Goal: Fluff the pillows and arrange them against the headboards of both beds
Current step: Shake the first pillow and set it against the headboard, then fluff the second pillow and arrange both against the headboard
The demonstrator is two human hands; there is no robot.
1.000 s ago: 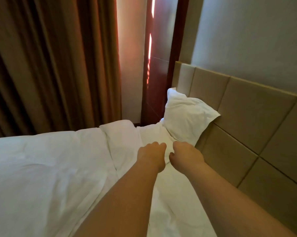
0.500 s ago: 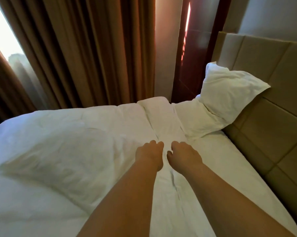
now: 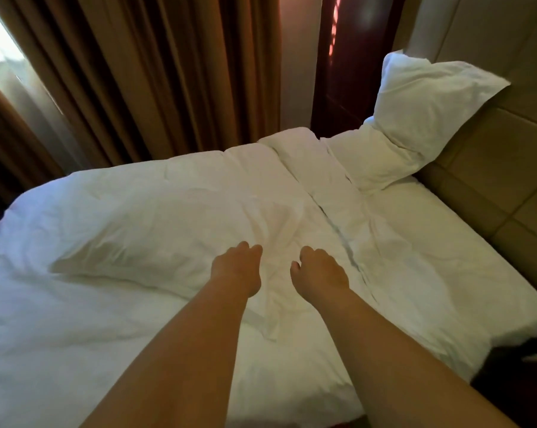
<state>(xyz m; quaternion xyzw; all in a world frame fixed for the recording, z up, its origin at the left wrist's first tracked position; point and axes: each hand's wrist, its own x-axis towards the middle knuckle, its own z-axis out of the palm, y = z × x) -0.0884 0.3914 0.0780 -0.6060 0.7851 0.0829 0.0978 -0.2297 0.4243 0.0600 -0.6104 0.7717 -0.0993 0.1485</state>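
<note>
Pillow [image 3: 428,118] stays against headboard [image 3: 489,168]; both hands [image 3: 238,268] [image 3: 321,271], loosely curled, empty, have spread apart.

Brown curtains [image 3: 168,72] drawn, daylight at window [image 3: 1,54] far left.

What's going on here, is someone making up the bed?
Looks that way. A person is leaning over a bed, with the left hand and right hand both reaching down onto a pillow that lies flat on the white duvet, fingers curled as if pressing or gathering the fabric. Whether they actually grip it is hard to tell. Another pillow already stands propped against the padded headboard at the far corner, beside the brown curtains.
</note>
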